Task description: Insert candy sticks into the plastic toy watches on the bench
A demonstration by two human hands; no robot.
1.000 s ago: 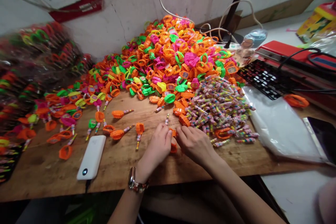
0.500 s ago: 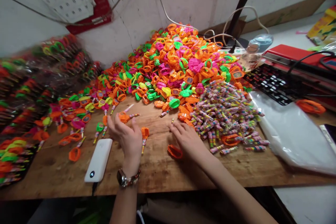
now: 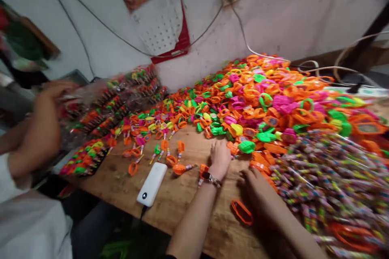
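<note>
My left hand (image 3: 220, 156) reaches to the front edge of a heap of plastic toy watches (image 3: 212, 109). Its fingers are bent down beside an orange toy watch (image 3: 233, 148), and what they grip is hidden. Close by on the right, my right hand (image 3: 257, 184) is low over the table, fingers curled together; the blur hides anything in them. A pile of wrapped candy rolls (image 3: 322, 178) lies to its right. A loose orange watch strap (image 3: 242, 212) rests on the wood below the hands. Left of my wrist lie several orange watches with candy rolls attached (image 3: 182, 168).
A white power bank (image 3: 152, 185) with a cable lies near the table's front edge. Bagged rows of finished watches (image 3: 114, 103) are stacked at the left, and a co-worker's arm (image 3: 45, 121) reaches toward them. A power strip (image 3: 355, 90) lies behind the heap.
The view has swung left, bringing the co-worker into sight. My left hand has moved right, from the finished watches to the heap's edge, close to my right hand. An orange watch has been left behind it.
</note>
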